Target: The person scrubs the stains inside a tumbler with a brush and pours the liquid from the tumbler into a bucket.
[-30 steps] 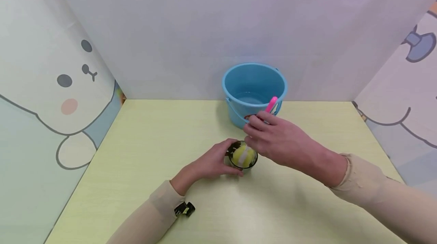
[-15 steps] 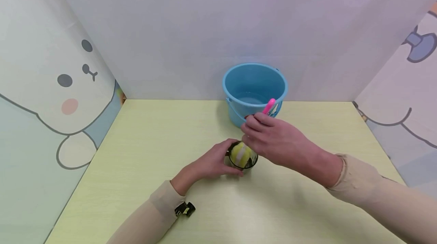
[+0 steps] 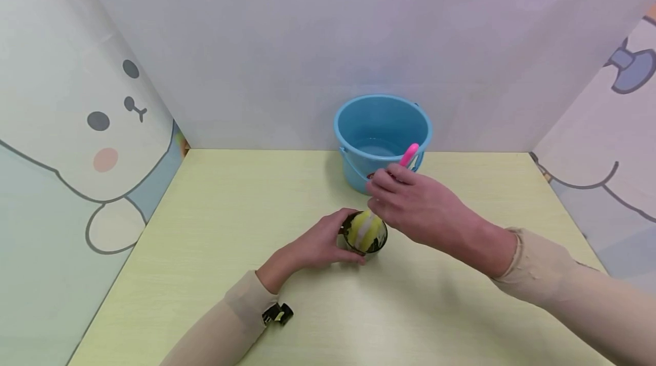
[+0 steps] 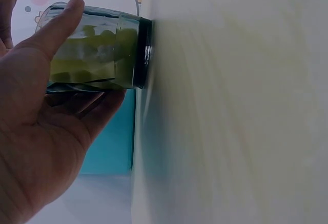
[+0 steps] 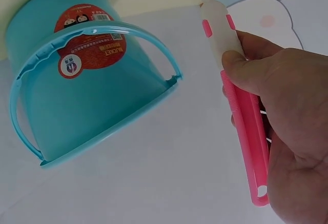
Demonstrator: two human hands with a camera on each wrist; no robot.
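Note:
My left hand (image 3: 319,243) holds a clear drinking glass (image 4: 92,49) upright on the table, thumb on one side and fingers on the other. Inside it sits the yellow sponge head (image 3: 363,232) of a cup brush, with a pale band across it. The brush's pink and white handle (image 5: 243,116) is gripped by my right hand (image 3: 425,206), just above the glass and to its right. In the right wrist view the thumb lies along the handle, whose pink end slants up past the hand. The sponge shows green through the glass wall in the left wrist view.
Behind the hands a light blue bucket (image 3: 353,171) stands near the back wall, its handle hanging down in front and a red label on its side. A small black object (image 3: 277,313) is at the left sleeve's cuff. Cartoon-printed panels (image 3: 77,104) flank the pale yellow table (image 3: 246,201).
My right hand shifts slightly left and down, then back up to the right, and the brush handle tilts with it. The sponge moves inside the glass. My left hand stays put.

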